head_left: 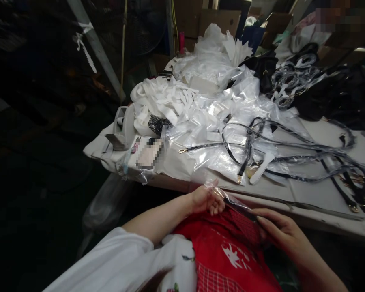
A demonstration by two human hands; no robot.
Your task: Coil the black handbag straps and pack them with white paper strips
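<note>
My left hand [206, 198] is closed in a pinch on the end of a clear plastic sleeve [214, 187] with a black strap [240, 207] inside it. My right hand [280, 231] has its fingers curled around the other end of that wrapped strap. Both hands are low, just in front of the table's near edge, over a red apron [228, 251] on my lap. Where exactly the right fingers press on the strap is partly hidden.
The white table [304, 190] bears several black straps in clear sleeves [292, 154], a heap of clear plastic bags [219, 101] and white paper pieces [167, 97]. Black bags [331, 97] lie at the back right. A grey item [121, 129] sits at the left corner; dark floor lies left.
</note>
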